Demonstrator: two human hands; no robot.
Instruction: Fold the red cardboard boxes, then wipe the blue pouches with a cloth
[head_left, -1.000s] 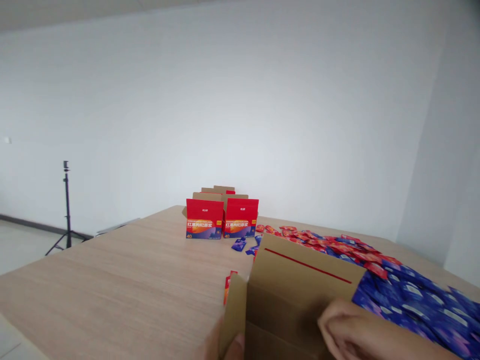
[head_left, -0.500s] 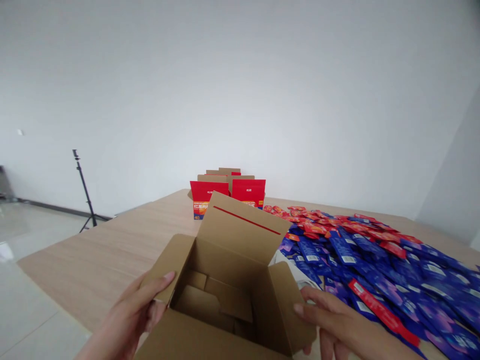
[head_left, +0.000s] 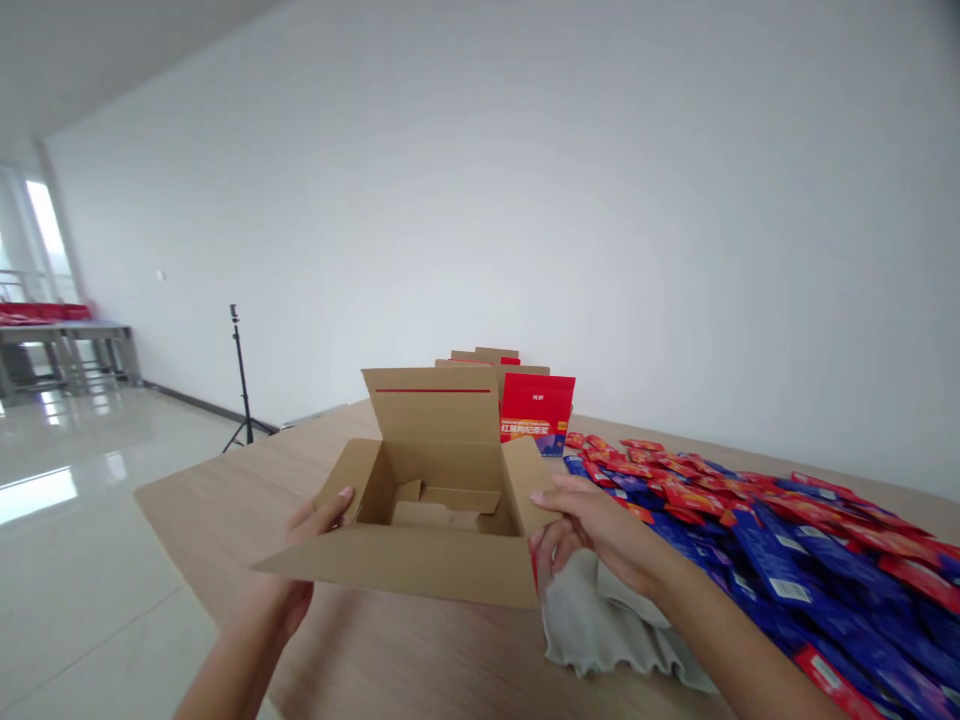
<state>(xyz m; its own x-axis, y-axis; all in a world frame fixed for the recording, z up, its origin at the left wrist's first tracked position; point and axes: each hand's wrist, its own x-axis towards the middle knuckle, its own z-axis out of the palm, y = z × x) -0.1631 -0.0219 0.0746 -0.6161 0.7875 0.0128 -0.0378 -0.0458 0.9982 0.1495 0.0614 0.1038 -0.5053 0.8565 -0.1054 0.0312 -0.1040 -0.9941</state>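
Note:
Between my hands is a cardboard box (head_left: pixel 442 462) with its flaps spread and its brown inside facing me; folded bottom panels show within it. My left hand (head_left: pixel 315 530) grips the left side flap, thumb on the inner face. On the other side my right hand (head_left: pixel 581 520) pinches the right side flap, thumb inside and fingers behind. The front flap hangs toward me and hides part of the left hand. Below my right wrist lies a crumpled pale grey cloth (head_left: pixel 600 620) on the table.
Red printed boxes (head_left: pixel 536 410) with raised flaps stand at the back of the wooden table (head_left: pixel 247 515). Red sachets (head_left: pixel 675 480) and blue sachets (head_left: pixel 787 570) are heaped on the right. A black tripod (head_left: pixel 241 375) stands on the floor at left.
The box has moved farther from me and turned level, its front flap now in sight. Both hands moved with it, still on the side flaps. The view has swung left, and more cloth shows.

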